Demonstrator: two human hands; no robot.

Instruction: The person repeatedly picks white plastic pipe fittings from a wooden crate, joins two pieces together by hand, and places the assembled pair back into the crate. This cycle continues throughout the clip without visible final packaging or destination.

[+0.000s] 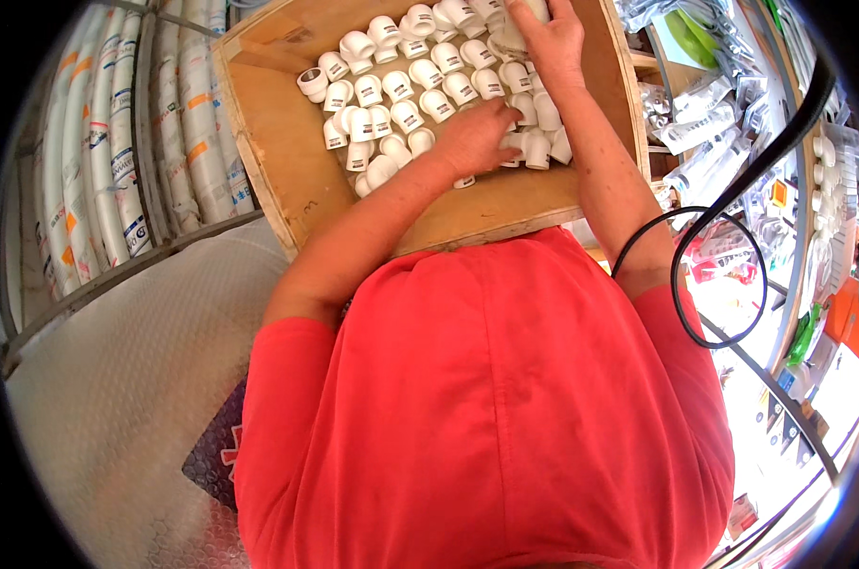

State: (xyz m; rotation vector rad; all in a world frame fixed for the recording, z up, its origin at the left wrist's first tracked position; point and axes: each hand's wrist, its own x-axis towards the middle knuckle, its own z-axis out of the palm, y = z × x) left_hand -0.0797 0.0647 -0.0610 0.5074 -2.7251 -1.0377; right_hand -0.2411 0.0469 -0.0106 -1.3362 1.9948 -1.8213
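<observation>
A wooden box (301, 204) holds many white plastic pipe elbows (408, 116), set close together in uneven rows. My left hand (477, 137) reaches over the box from the left, its thumb and fingers apart among the elbows at the right side. Those fingertips touch or nearly touch the elbows there; I see nothing held in them. At the box's far right, my right hand (551, 43) is closed around a white pipe fitting (534, 11), whose shape is partly hidden by the fingers and the picture's upper edge.
Long wrapped pipes (117, 142) stand in a metal rack at the left. Bubble wrap (117, 379) covers a surface below it. A black cable (766, 256) loops beside my right arm. Shelves at the right carry bagged parts (704, 128) and an orange box (845, 313).
</observation>
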